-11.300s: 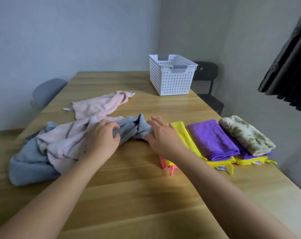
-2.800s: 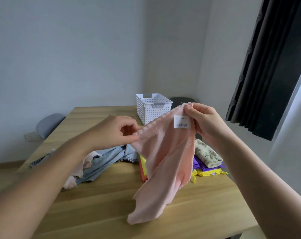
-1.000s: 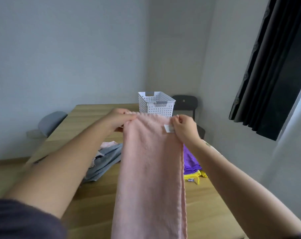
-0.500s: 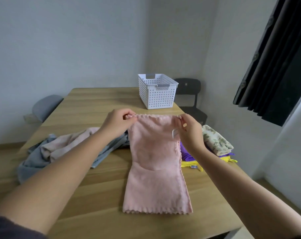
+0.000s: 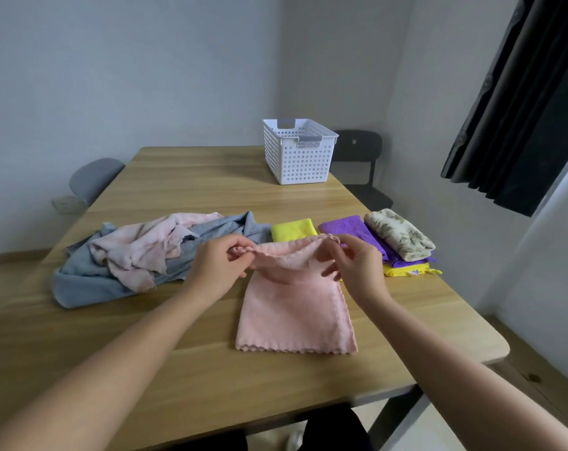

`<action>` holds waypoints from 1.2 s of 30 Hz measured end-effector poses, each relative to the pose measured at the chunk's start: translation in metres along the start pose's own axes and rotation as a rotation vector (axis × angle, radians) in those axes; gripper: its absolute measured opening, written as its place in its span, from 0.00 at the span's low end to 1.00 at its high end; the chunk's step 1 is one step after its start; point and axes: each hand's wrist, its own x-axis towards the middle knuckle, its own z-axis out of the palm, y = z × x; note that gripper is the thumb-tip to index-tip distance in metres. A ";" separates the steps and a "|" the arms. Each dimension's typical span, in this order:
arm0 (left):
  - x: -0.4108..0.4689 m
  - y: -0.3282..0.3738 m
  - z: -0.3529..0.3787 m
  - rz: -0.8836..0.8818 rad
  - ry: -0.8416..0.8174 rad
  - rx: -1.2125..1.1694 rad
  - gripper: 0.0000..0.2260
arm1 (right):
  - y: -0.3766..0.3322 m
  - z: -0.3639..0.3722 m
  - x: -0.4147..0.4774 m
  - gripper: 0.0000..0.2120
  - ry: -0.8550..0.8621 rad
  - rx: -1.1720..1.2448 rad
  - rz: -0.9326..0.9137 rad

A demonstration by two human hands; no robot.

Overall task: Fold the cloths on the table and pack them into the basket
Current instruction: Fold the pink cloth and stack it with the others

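A pink cloth [image 5: 295, 314] lies on the wooden table [image 5: 178, 379] in front of me, its near scalloped edge flat and its far edge lifted. My left hand [image 5: 219, 266] pinches the far left corner and my right hand [image 5: 357, 265] pinches the far right corner, so the top edge sags between them. An unfolded heap of a pale pink cloth [image 5: 146, 249] on a blue cloth [image 5: 87, 284] sits to the left. Folded yellow [image 5: 294, 229], purple [image 5: 350, 229] and leaf-print [image 5: 399, 234] cloths lie to the right. The white perforated basket [image 5: 300, 157] stands at the table's far side.
A black chair [image 5: 360, 157] stands behind the basket and a grey chair [image 5: 94, 179] at the table's far left. A dark curtain [image 5: 520, 102] hangs on the right. The table's right edge runs close to the folded cloths.
The pink cloth, held up in the air a second ago, now lies lengthwise on the table. Both hands have come lower and nearer with its far edge, which now droops forward.
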 end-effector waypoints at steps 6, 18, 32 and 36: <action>-0.016 -0.011 0.000 0.114 0.067 0.065 0.08 | 0.004 0.001 -0.029 0.07 -0.098 0.324 0.025; -0.080 -0.048 0.006 0.361 -0.164 0.190 0.11 | 0.041 -0.035 -0.083 0.10 -0.289 -0.122 -0.049; -0.090 -0.052 -0.003 0.431 -0.324 0.376 0.13 | 0.057 -0.051 -0.094 0.09 -0.390 -0.511 -0.282; -0.085 -0.050 -0.006 0.458 -0.372 0.484 0.16 | 0.045 -0.052 -0.095 0.13 -0.371 -0.726 -0.413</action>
